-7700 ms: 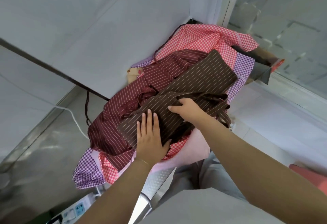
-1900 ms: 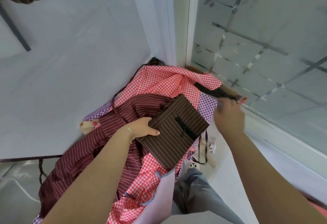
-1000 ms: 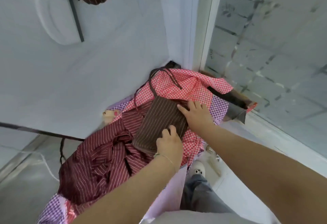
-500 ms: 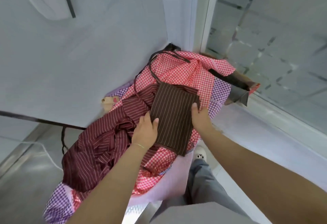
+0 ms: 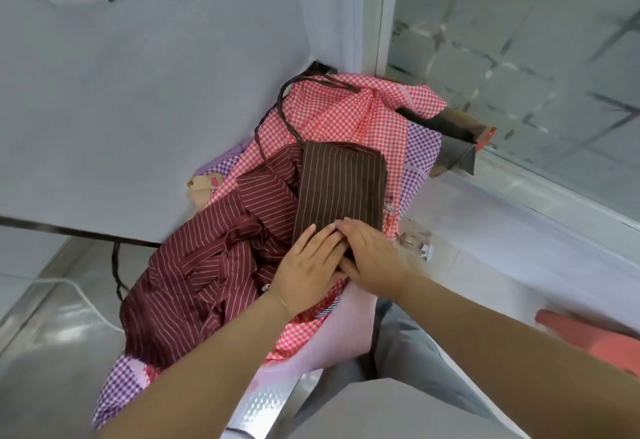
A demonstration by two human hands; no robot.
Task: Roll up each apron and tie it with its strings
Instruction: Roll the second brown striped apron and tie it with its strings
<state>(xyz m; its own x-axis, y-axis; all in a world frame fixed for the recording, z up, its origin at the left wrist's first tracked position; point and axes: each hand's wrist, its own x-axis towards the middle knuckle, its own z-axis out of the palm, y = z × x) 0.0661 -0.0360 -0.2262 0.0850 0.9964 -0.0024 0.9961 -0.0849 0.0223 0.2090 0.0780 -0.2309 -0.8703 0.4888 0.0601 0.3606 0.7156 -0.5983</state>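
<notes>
Both hands lie side by side on the near end of the brown apron point(image 5: 341, 192), fingers pointing away from the person. On the left, the left hand point(image 5: 308, 267) rests flat with its fingers straight and close together, the fingertips on the striped cloth; a thin bracelet shows at its wrist. Just beside it and touching it, the right hand point(image 5: 372, 256) also presses down with fingers extended, its thumb tucked toward the left hand. Neither hand grips anything.

Going from the left: a grey wall point(image 5: 156, 92) fills the far side, with a dark strip running along its lower edge. Below it a shiny metal surface point(image 5: 41, 352) carries a white cable. Next comes the maroon apron point(image 5: 207, 275), crumpled, with white stripes, its straps tangled in the folds. A purple check cloth point(image 5: 119, 383) peeks out beneath it at the near corner. The brown apron, folded into a flat rectangle with thin pale stripes, sits on top of the heap, partly over the maroon one. Behind and under it spreads the red check apron point(image 5: 346, 116), with dark strings point(image 5: 277, 109) looping over its far left edge. Further right, a dark cardboard box point(image 5: 457, 140) leans against a frosted glass panel point(image 5: 519, 57). At the far right edge, something pink-red point(image 5: 588, 338) is only partly visible.
</notes>
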